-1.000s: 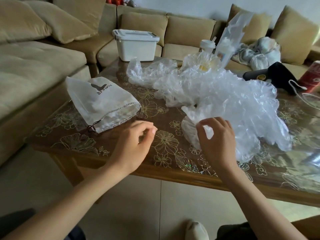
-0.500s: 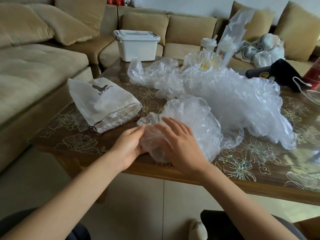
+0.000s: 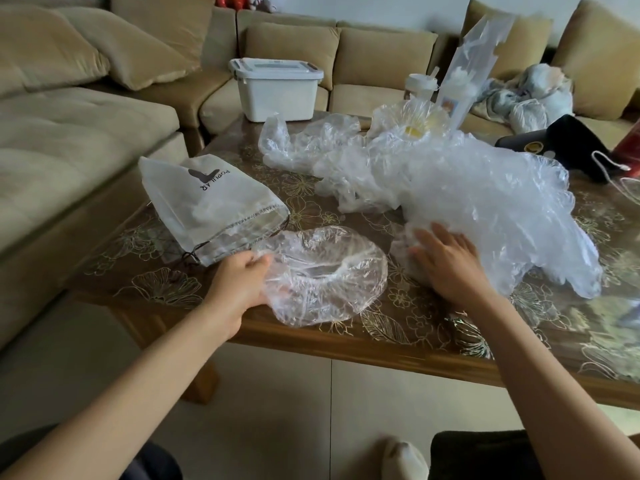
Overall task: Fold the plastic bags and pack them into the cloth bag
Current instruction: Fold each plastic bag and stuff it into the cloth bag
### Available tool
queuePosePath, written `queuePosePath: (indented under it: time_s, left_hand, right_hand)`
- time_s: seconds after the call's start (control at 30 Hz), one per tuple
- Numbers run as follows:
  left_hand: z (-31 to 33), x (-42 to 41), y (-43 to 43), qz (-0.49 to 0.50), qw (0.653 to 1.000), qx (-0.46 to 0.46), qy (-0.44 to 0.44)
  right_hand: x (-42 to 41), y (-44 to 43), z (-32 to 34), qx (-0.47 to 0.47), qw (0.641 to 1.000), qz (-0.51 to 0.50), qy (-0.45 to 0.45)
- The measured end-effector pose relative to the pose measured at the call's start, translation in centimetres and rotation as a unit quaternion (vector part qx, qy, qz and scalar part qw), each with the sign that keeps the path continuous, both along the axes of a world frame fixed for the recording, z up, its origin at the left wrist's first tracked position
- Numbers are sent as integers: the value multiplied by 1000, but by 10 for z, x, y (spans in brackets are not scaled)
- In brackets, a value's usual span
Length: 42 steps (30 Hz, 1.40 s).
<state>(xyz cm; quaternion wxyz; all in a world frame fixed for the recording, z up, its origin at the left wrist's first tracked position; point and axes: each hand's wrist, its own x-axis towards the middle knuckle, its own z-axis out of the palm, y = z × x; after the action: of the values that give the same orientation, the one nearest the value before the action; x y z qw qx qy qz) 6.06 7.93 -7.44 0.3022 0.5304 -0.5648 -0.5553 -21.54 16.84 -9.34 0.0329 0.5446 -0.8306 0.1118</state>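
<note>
Both forearms are bare from the near edge up to the left hand and the right hand. Dark trousers cover the left leg at near left and the right leg at near right. Between them shows a pale foot, in a sock or slipper; which one is unclear.

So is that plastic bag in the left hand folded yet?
Not folded. The plastic bag lies spread and puffy on the table, its mouth gaping, the left hand gripping one edge.
</note>
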Motion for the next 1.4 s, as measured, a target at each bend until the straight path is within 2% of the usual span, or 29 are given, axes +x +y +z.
queuePosePath:
  time_s: [0.07, 0.1, 0.17, 0.23, 0.3, 0.33, 0.4, 0.47, 0.53, 0.6, 0.63, 0.67, 0.73, 0.77, 0.8, 0.83, 0.87, 0.9, 0.97, 1.0, 1.03, 1.07, 1.1, 1.13, 1.17, 1.2, 1.27, 1.33, 1.4]
  left_hand:
    - [2, 8, 9, -25, 978, -156, -138]
    - [2, 12, 16, -42, 947, -248, -202]
    - [5, 20, 29, -107, 857, -411, -293]
    - [0, 23, 31, -236, 802, -446, -320]
    - [-10, 24, 25, -325, 777, -437, -315]
    - [-14, 24, 22, -334, 776, -446, -295]
    - [-14, 27, 21, -301, 798, -460, -248]
    - [-7, 32, 20, -275, 834, -428, -216]
    - [5, 38, 18, -281, 878, -349, -166]
    - [19, 40, 15, -255, 920, -293, -59]
    - [25, 42, 13, -228, 938, -260, 4]
    - [29, 42, 11, -193, 954, -224, 57]
    - [29, 44, 0, -121, 974, -161, 105]
    - [26, 44, -6, -100, 980, -144, 92]
    - [23, 43, -10, -92, 984, -141, 64]
    - [17, 39, -15, -89, 983, -157, 17]
    - [12, 36, -18, -86, 975, -201, -46]
    - [9, 33, -20, -70, 952, -269, -125]
    - [9, 27, -17, -15, 876, -416, -244]
    - [10, 23, -13, -11, 849, -464, -251]
    - [11, 20, -8, -27, 839, -487, -240]
    - [10, 15, -3, -59, 839, -492, -225]
    - [8, 8, 2, -102, 841, -486, -213]
    - [5, 2, 7, -153, 841, -474, -213]
    - [0, -4, 10, -205, 832, -464, -223]
    - [-6, -9, 11, -252, 820, -451, -247]
    - [-19, -10, 12, -321, 782, -408, -346]
    - [-28, -5, 9, -352, 746, -375, -423]
    - [-33, 5, 7, -372, 723, -365, -454]
  right_hand:
    - [10, -1, 7, -65, 998, 10, -1]
    - [19, 0, 13, -113, 993, 29, 7]
    - [44, 7, 24, -196, 975, 106, 13]
    - [72, 16, 31, -185, 961, 199, -54]
    - [91, 21, 32, -76, 952, 255, -153]
    - [95, 21, 29, -23, 949, 265, -172]
    - [95, 20, 24, 49, 950, 262, -164]
    - [92, 19, 23, 73, 953, 250, -156]
    - [90, 15, 25, 31, 957, 242, -159]
    - [86, 12, 32, -45, 964, 205, -164]
    - [85, 11, 37, -73, 959, 175, -209]
    - [84, 11, 43, -95, 938, 154, -295]
    - [80, 13, 56, -154, 845, 136, -495]
    - [79, 13, 59, -187, 796, 127, -561]
    - [77, 10, 60, -215, 768, 111, -593]
    - [77, 7, 57, -229, 767, 87, -594]
    - [80, 1, 53, -224, 797, 59, -557]
    - [81, -5, 45, -203, 847, 25, -491]
    - [81, -14, 31, -145, 927, -20, -346]
    - [82, -16, 26, -114, 952, -33, -283]
    - [84, -16, 24, -95, 973, -46, -205]
    - [86, -15, 23, -116, 987, -48, -101]
    - [89, -15, 24, -165, 986, -27, -1]
    - [95, -14, 25, -228, 972, 20, 55]
    - [99, -15, 24, -261, 959, 86, 68]
    - [102, -16, 21, -243, 956, 160, 37]
    - [106, -16, 7, -105, 959, 254, -67]
    - [100, -13, -6, 36, 962, 257, -82]
    - [92, -9, -13, 105, 963, 244, -50]
